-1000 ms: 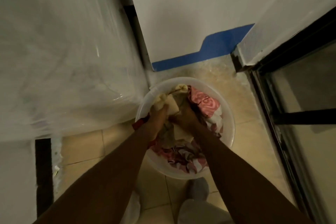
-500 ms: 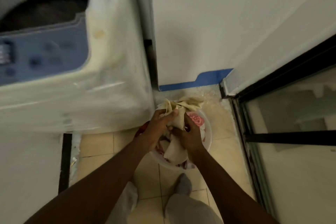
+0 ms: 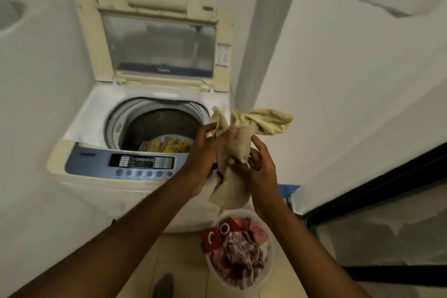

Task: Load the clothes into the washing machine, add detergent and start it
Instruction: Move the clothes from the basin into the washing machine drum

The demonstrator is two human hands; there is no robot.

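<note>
A cream top-loading washing machine [image 3: 96,184] stands ahead with its lid [image 3: 159,43] raised. Its drum [image 3: 157,128] is open, and yellow clothing [image 3: 167,145] lies at the bottom. Both hands hold a bunched beige cloth [image 3: 238,145] in the air by the machine's right front corner. My left hand [image 3: 205,152] grips its left side and my right hand [image 3: 260,164] grips it from the right. Below the hands, a white basin [image 3: 271,271] on the floor holds red, pink and white clothes [image 3: 239,249].
A blue control panel [image 3: 96,164] with buttons runs along the machine's front edge. White walls close in on the left and right. A dark-framed glass door [image 3: 387,225] stands at the right. The floor is tan tile [image 3: 183,256], with my foot [image 3: 164,285] at the bottom.
Both hands lifted the beige cloth out of the basin and up to the level of the machine's top. My view rose from the floor to the open drum.
</note>
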